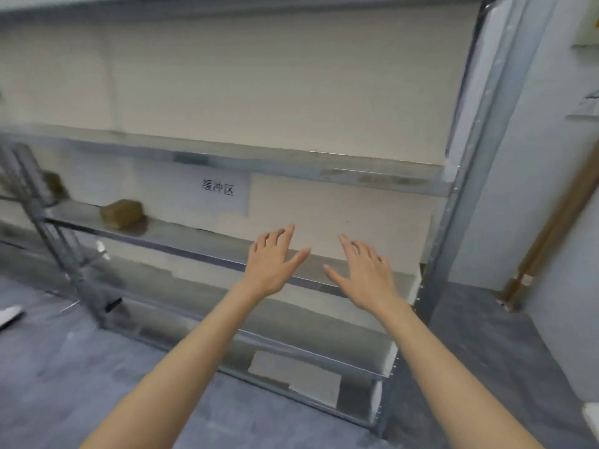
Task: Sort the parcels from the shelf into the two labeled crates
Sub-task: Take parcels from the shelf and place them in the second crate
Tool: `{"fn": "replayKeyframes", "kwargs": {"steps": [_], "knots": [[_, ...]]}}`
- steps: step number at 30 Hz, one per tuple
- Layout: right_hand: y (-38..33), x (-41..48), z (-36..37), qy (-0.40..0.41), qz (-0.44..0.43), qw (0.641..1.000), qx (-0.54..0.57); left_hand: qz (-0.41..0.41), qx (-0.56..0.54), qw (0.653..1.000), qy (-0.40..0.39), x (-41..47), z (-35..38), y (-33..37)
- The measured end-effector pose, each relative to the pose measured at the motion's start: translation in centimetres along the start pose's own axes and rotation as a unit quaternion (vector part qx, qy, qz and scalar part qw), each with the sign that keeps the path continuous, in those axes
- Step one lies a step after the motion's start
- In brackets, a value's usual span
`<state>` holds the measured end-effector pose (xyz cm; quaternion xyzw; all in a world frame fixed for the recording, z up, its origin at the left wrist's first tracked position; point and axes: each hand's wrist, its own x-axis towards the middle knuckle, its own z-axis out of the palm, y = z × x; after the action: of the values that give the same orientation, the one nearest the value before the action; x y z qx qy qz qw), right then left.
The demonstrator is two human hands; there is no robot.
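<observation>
A metal shelf rack (207,254) stands against a white wall, blurred by motion. On its middle shelf at the left lies a brown parcel (121,213). A second brown parcel (54,184) sits further left, partly hidden behind a rack post. My left hand (274,260) and my right hand (364,270) reach out side by side over the bare right part of that shelf, fingers spread and holding nothing. Both hands are well to the right of the parcels. No crate is in view.
A paper sign with printed characters (217,188) hangs on the wall behind the shelf. Flat grey sheets (295,374) lie on the bottom shelf. The rack's right post (460,189) stands near a wall corner, with wooden poles (547,228) leaning beyond. Grey floor (64,367) spreads below.
</observation>
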<state>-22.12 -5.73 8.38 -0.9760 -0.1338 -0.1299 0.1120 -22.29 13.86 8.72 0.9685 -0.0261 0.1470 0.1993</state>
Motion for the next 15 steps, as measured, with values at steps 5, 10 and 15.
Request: {"fn": "replayKeyframes", "kwargs": {"steps": [5, 10, 15], "knots": [[-12.6, 6.3, 4.1, 0.002, -0.075, 0.997, 0.027, -0.062, 0.056, 0.996, 0.027, 0.0, -6.5, -12.3], [-25.3, 12.4, 8.2, 0.007, -0.125, 0.99, 0.063, -0.103, 0.087, 0.99, 0.044, 0.8, -12.7, -24.8], [-36.1, 17.7, 11.6, 0.001, -0.151, 0.984, 0.095, -0.134, 0.091, 0.985, 0.061, 1.7, -17.3, -35.6]]}}
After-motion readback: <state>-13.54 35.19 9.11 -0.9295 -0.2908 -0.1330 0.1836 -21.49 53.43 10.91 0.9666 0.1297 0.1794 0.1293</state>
